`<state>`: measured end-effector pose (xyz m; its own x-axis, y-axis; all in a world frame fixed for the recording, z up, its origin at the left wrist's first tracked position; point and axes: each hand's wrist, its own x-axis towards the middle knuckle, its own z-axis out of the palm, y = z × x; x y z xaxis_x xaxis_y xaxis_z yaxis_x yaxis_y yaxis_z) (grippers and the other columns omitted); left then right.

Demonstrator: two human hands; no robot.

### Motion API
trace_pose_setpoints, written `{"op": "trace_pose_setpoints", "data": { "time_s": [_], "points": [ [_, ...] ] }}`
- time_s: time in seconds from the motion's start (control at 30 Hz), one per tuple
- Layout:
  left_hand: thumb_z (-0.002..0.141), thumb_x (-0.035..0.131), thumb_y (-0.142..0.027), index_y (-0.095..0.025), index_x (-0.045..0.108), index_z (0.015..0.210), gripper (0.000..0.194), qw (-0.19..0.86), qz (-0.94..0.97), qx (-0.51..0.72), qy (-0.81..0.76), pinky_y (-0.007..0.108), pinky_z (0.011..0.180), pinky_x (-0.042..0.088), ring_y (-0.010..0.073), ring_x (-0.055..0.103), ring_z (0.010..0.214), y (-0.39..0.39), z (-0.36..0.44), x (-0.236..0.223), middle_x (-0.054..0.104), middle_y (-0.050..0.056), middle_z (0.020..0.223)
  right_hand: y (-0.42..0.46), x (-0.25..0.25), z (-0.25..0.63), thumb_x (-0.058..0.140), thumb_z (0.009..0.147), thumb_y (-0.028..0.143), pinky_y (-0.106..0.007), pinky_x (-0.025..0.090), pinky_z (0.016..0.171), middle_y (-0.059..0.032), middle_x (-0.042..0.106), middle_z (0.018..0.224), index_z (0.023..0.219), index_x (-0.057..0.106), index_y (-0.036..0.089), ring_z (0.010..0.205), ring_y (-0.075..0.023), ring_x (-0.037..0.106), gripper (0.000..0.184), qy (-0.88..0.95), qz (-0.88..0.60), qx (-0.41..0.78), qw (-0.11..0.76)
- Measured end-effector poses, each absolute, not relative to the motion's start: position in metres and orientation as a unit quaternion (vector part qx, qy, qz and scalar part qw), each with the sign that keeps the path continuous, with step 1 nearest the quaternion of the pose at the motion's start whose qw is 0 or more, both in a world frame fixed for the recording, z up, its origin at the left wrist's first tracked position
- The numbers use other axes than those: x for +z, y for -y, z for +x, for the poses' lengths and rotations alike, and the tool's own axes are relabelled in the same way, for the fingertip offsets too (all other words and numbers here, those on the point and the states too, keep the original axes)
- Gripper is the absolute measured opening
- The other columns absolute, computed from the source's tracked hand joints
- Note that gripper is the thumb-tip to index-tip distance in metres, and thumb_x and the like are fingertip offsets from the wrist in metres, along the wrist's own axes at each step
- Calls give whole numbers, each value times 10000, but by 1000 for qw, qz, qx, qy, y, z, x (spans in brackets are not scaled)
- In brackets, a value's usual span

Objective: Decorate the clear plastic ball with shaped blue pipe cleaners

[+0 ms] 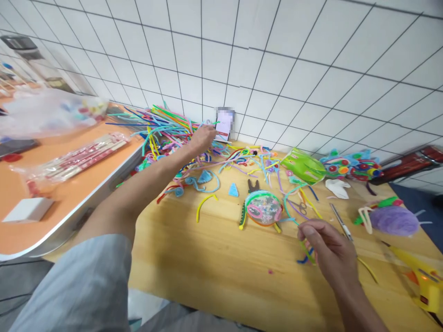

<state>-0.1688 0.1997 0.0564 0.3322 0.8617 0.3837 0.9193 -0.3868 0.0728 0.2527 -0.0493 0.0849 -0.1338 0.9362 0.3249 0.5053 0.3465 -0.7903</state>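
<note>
My left hand [203, 139] reaches over the far-left pile of colourful pipe cleaners [166, 121], its fingers pinched together among the strands. A strand shows at the fingertips, though blur hides how it is gripped. My right hand [328, 253] is closed in a pinch on a light-blue pipe cleaner [290, 219] at the right of the table. Green and blue strands [306, 256] show just below its fingers. Between the hands lies a round clear ornament [265, 207] edged with coloured pipe cleaners, beside dark-handled pliers [254, 185]. A blue triangle of coiled pipe cleaner [233, 189] is to its left.
A phone [224, 124] leans against the tiled wall. Scissors [302, 206], a pen-like tool [341, 221], a purple fuzzy piece [394, 220] and a yellow glue gun [420, 276] lie to the right. A green packet [303, 166] sits behind. The orange table [65, 203] stands at left.
</note>
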Motion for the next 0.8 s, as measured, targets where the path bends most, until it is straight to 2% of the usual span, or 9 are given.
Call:
{"op": "trace_pose_setpoints", "data": {
  "time_s": [0.13,0.33,0.43,0.6,0.8],
  "points": [
    [992,461,-123,-86,773,1157,354,100,-807,-135,567,456,970,494,351,676,1154,-229,-173,53,711,241,1196,39,91,253,683,977,409,-250,537,620,19,686,680,777,728,271,654,-157,672,247,705,-529,255,397],
    [961,459,-45,-105,763,1170,374,104,-813,-107,563,449,977,475,344,664,1192,-254,-169,43,683,227,1275,32,93,247,697,974,411,-249,530,596,12,707,707,802,741,275,652,-159,683,223,730,-527,233,367],
    [1016,434,-109,-123,755,1190,365,104,-810,-121,564,426,947,490,320,674,1167,-257,-171,44,675,213,1283,31,91,245,702,970,421,-248,527,575,8,725,717,813,752,276,640,-160,686,220,744,-520,223,356],
    [1057,449,-265,-158,745,1182,339,96,-788,-222,566,386,861,513,300,690,1116,-247,-170,48,687,175,1291,27,93,238,702,964,453,-252,533,542,8,718,681,802,754,272,595,-160,669,249,741,-533,230,338],
    [999,491,-229,-134,719,1233,340,63,-807,-159,565,430,932,518,332,704,1128,-232,-168,39,737,184,1226,27,97,237,691,973,427,-257,559,572,5,728,705,804,752,270,617,-161,685,239,751,-515,229,343]
  ]
}}
